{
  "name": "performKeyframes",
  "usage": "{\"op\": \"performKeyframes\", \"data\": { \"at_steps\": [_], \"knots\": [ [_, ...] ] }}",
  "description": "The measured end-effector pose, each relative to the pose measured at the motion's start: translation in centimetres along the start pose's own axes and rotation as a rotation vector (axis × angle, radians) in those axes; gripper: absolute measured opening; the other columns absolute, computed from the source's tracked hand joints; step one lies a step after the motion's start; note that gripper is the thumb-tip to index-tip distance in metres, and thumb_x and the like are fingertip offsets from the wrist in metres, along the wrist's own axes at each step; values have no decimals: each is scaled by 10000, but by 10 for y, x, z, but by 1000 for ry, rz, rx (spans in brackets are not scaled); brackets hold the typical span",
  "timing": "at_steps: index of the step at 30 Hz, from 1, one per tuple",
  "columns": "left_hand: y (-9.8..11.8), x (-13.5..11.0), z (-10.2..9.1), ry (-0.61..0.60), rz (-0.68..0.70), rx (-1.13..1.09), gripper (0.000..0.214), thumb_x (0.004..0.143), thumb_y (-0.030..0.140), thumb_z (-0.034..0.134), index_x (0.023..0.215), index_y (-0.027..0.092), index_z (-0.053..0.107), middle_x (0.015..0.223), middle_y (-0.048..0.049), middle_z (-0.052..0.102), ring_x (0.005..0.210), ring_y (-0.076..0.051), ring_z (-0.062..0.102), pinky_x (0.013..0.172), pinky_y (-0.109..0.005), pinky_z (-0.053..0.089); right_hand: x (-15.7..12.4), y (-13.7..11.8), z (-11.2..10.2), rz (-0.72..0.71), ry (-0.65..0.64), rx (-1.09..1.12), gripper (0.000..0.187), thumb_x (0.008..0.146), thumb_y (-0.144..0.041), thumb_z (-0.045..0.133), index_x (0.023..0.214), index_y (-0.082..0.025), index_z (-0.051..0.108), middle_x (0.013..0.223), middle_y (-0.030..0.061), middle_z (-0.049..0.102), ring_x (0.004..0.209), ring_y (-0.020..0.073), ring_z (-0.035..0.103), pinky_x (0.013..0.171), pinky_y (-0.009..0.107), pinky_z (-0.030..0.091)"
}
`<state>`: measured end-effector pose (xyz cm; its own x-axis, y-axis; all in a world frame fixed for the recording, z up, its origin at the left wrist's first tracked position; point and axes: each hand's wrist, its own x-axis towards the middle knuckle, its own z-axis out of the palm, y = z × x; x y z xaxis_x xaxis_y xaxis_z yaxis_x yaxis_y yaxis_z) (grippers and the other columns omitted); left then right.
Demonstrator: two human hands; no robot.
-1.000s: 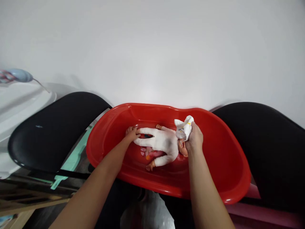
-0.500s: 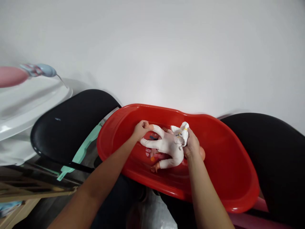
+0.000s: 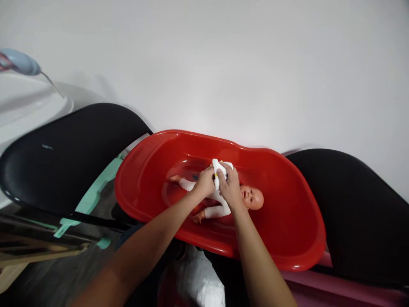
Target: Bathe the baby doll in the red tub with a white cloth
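Stretching across the top, one pale wall (image 3: pixel 204 72) takes up most of the view! Two black seats (image 3: pixel 358 213) flank the scene, one either side, and between them sits a single red tub (image 3: pixel 295 261), rim curving all the way round. One white basin (image 3: pixel 25 100) pokes in at the far left, with one mint-green strip (image 3: pixel 99 187) below the left seat.

Into the tub we go: one doll (image 3: pixel 220 210), on its back in white clothing, long axis running along the tub's length. Head to the right, face up, feet end to the left, the whole line dipping slightly toward the person at the head. One foot and one near hand show clearly; the middle is hidden behind the person's arms.

Two hands, side by side over the doll's torso! The right hand (image 3: pixel 230 183) has thumb and fingers closed, pinching one white cloth (image 3: pixel 217 166). The left hand (image 3: pixel 206 181) curls in on the cloth's left side, gripping it, its fingertips out of sight. That cloth, bunched, carries one small yellow mark (image 3: pixel 216 175).
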<state>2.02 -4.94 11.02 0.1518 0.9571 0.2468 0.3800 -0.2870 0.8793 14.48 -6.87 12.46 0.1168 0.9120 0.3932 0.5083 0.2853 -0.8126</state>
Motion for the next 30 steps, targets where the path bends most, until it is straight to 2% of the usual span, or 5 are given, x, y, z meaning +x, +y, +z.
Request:
{"op": "performKeyframes", "data": {
  "at_steps": [6,11,24,27,30],
  "knots": [
    [2,1,2,-56,-48,-107,372,897,46,685,1225,218,716,1111,-41,794,1000,-187,744,879,-265,560,-1,9,1,93,199,-107,418,1023,-548,505,1076,-186,709,1046,95,673,957,217,609,908,362,491],
    [-8,4,10,-91,-82,-191,479,878,0,659,1302,221,694,1207,-57,780,1053,-189,745,914,-276,577,-1,9,2,269,200,32,417,991,-587,528,985,-187,645,885,55,652,747,174,585,705,308,497],
    [-31,5,14,-219,-6,-39,286,984,229,689,1268,204,667,1329,-103,697,1269,-268,646,1116,-403,507,7,-12,-9,606,240,490,342,937,-562,600,928,-223,553,658,-50,541,472,117,505,424,240,408],
    [-29,3,14,-208,8,9,323,1014,289,667,1316,177,645,1410,-145,664,1314,-284,625,1132,-421,497,9,-8,-18,579,378,474,333,965,-547,548,888,-223,533,694,-40,533,514,114,489,472,248,417],
    [-23,1,14,-227,32,77,320,1030,276,637,1337,188,639,1476,-136,637,1354,-274,602,1164,-390,464,7,-3,-24,332,380,238,373,990,-567,522,926,-210,608,843,22,620,717,156,595,652,285,510]
  ]
}}
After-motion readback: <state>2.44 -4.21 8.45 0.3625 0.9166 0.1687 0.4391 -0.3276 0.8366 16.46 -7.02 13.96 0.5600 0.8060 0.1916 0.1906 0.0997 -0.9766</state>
